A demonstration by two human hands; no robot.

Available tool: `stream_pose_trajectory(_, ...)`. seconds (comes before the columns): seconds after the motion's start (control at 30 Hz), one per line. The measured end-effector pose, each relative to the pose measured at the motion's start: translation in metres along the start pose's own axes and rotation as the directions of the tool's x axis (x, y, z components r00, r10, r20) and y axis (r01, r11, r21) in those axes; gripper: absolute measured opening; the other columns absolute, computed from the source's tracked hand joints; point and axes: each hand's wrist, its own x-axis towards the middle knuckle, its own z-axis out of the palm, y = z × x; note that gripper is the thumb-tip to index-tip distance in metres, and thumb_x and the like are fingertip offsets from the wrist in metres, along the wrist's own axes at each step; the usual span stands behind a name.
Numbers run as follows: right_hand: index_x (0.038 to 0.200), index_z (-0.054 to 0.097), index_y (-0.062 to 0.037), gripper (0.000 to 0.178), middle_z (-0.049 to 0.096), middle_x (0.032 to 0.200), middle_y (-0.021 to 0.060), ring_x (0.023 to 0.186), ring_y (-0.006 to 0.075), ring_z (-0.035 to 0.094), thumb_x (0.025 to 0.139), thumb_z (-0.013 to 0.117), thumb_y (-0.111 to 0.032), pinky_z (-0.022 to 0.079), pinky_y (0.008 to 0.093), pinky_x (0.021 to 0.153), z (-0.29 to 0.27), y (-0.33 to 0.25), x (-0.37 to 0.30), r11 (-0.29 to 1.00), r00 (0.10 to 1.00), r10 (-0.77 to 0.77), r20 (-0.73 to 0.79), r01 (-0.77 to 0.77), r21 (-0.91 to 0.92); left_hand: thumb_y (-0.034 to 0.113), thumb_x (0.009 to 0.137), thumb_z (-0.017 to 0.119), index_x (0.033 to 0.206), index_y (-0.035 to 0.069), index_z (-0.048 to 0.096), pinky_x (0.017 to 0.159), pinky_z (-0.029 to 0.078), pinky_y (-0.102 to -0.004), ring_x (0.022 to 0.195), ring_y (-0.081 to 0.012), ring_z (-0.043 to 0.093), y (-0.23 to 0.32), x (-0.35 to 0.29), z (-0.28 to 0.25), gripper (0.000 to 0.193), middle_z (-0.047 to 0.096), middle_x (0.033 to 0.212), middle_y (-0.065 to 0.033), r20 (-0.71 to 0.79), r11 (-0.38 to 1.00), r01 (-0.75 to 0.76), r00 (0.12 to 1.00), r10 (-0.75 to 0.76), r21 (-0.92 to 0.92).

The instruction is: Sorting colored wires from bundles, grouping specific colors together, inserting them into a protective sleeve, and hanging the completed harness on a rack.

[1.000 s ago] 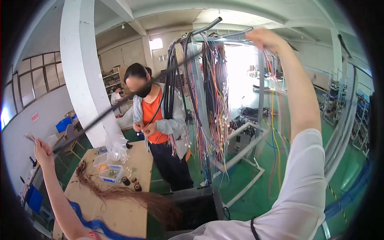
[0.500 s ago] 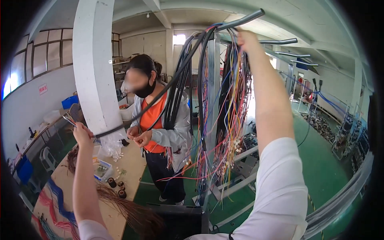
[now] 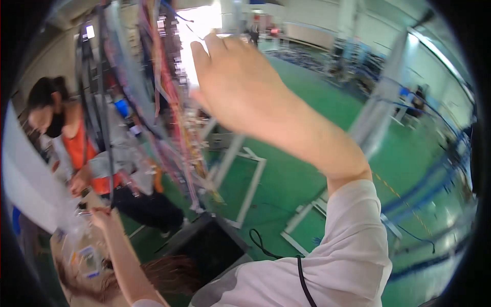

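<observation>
My right hand (image 3: 232, 82) is raised before me, fingers spread and slightly curved, with nothing seen in it. It is just right of a hanging bundle of thin coloured wires (image 3: 174, 112), blurred by motion. Low on the left, my left hand (image 3: 101, 217) is closed by the table's edge, at the lower end of a long black cable (image 3: 109, 169) that hangs down to it. Blur hides the cable's tip. More black cables (image 3: 88, 87) hang further left.
A co-worker in an orange top (image 3: 79, 135) stands at the left, hands together over the table (image 3: 64, 256). On it lie a clear plastic bag (image 3: 71, 220), a small bin (image 3: 89, 261) and brown wires (image 3: 171, 273). A black box (image 3: 215, 248) and white metal frames (image 3: 250, 189) stand on the green floor.
My view has swung right and down. My right hand has come off the top of the hanging wires and opened. My left hand has gone lower, toward the table, with the black cable.
</observation>
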Motion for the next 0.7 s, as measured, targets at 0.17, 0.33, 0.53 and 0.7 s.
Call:
stream_pose_trajectory(0.17, 0.111, 0.042, 0.0014, 0.058, 0.050, 0.102, 0.0176, 0.095, 0.0297, 0.048, 0.066, 0.065, -0.027, 0.038, 0.0363, 0.082, -0.087, 0.053, -0.066, 0.983, 0.942, -0.151, -0.301, 0.111, -0.146, 0.013, 0.082, 0.037, 0.062, 0.010, 0.034, 0.042, 0.033, -0.0261, 0.043, -0.0139, 0.039, -0.009, -0.016, 0.043, 0.021, 0.036, 0.049, -0.0014, 0.071, 0.998, 0.058, 0.996, -0.059, 0.005)
stream_pose_trajectory(0.33, 0.106, 0.049, -0.0032, 0.044, 0.054, 0.096, 0.0137, 0.094, 0.0301, 0.048, 0.072, 0.061, -0.028, 0.030, 0.0424, 0.088, -0.135, 0.072, -0.162, 0.747, 0.875, 0.471, -0.110, -0.463, -0.477, 0.015, 0.083, 0.038, 0.068, 0.007, 0.039, 0.046, 0.036, -0.0257, 0.045, -0.0143, 0.040, -0.002, -0.049, 0.053, 0.017, 0.038, 0.051, -0.0027, 0.003, 0.992, 0.123, 0.992, -0.123, -0.019)
stream_pose_trajectory(0.53, 0.082, 0.055, -0.0050, 0.016, 0.055, 0.074, 0.0105, 0.073, 0.0285, 0.051, 0.079, 0.047, -0.019, 0.035, 0.0428, 0.075, -0.068, 0.046, -0.286, 0.706, 0.788, 0.551, -0.275, -0.616, -0.350, 0.017, 0.081, 0.041, 0.073, 0.006, 0.041, 0.051, 0.039, -0.0284, 0.050, -0.0167, 0.043, 0.013, 0.008, -0.015, 0.013, 0.040, 0.054, -0.0029, 0.252, 0.930, 0.261, 0.948, -0.196, -0.257)
stream_pose_trajectory(0.7, 0.077, 0.053, -0.0064, 0.017, 0.056, 0.068, 0.0139, 0.065, 0.0316, 0.056, 0.081, 0.041, -0.017, 0.044, 0.0414, 0.058, 0.018, -0.049, -0.301, 0.690, 0.624, 0.701, 0.345, -0.717, -0.104, 0.013, 0.080, 0.038, 0.069, 0.005, 0.037, 0.052, 0.037, -0.0288, 0.049, -0.0165, 0.039, 0.024, -0.065, 0.041, 0.013, 0.034, 0.053, -0.0024, 0.232, 0.989, 0.114, 0.969, -0.090, -0.093)
